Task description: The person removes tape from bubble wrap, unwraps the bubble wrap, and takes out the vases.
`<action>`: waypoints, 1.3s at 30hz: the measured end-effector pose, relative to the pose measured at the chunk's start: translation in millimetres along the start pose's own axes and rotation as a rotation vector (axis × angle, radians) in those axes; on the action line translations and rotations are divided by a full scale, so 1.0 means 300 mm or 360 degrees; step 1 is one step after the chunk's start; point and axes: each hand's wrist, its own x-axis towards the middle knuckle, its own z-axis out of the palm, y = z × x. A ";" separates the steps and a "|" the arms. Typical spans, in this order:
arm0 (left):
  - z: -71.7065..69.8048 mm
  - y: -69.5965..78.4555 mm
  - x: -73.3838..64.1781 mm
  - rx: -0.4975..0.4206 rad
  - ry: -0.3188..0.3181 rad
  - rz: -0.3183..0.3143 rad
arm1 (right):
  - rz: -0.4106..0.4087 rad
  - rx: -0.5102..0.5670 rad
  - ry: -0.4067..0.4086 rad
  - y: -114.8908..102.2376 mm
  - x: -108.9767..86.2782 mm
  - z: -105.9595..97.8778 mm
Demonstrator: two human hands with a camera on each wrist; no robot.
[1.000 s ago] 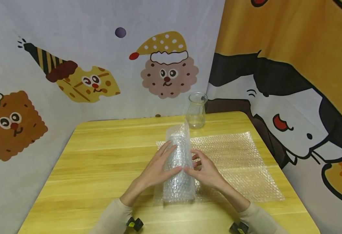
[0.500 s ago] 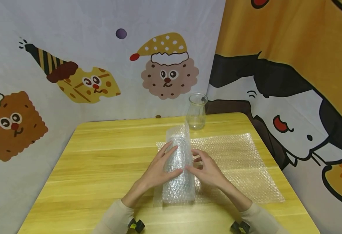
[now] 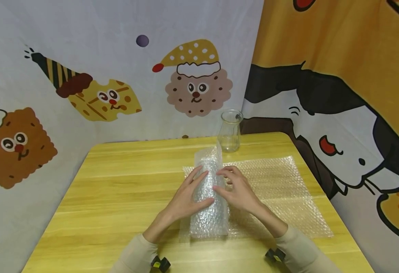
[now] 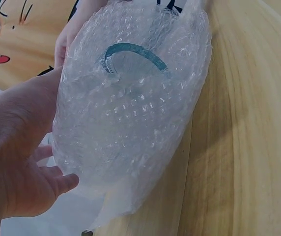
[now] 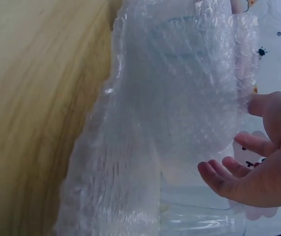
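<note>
Bubble-wrap bundle (image 3: 205, 189) lay between the left grip (image 3: 183, 201) and the right grip (image 3: 239, 193) (both spread, neither visibly pinching it), its long axis running away from the person; the left, laid along its side, looked nearer.

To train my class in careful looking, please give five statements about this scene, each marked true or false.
1. A clear glass vessel stands near the far edge of the table. True.
2. The vessel lies on its side. False: it is upright.
3. Flat bubble wrap lies right of the wrapped bundle. True.
4. The left hand and right hand are both at the bundle. True.
5. No shape shows through the bundle. False: a curved outline shows in the left wrist view.
</note>
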 end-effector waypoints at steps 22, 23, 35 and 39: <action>0.018 0.007 0.009 0.0061 0.0033 0.0033 | -0.0257 -0.0395 0.0079 0.029 0.030 -0.047; 0.019 0.008 0.009 0.0067 0.0033 0.0032 | -0.0266 -0.0409 0.0084 0.027 0.033 -0.048; 0.022 0.017 0.012 0.0094 0.0112 0.0085 | -0.0357 -0.0526 0.0117 0.008 0.056 -0.051; 0.024 0.021 0.014 0.0115 0.0129 0.0109 | -0.0420 -0.0591 0.0165 0.010 0.062 -0.044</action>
